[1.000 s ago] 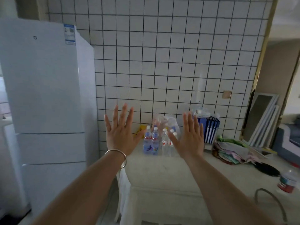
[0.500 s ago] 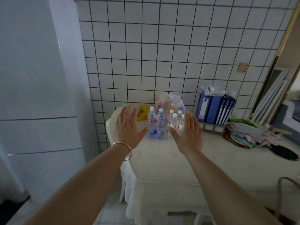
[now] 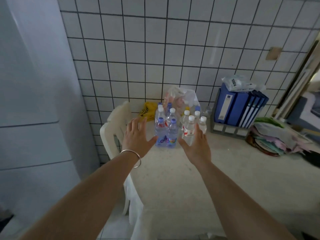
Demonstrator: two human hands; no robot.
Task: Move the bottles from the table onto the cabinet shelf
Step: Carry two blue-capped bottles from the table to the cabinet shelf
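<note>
Tiled-wall table (image 3: 173, 170), bottles (image 3: 166, 134) upright, caps up, between flat hands

Upright clear white-capped bottles (image 3: 174, 129) clustered on table (image 3: 216, 179) near wall

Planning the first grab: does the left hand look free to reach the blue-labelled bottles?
Probably yes. The left hand is open beside the blue-labelled bottles, with nothing between them. The right hand is on the clear bottles' side.
</note>
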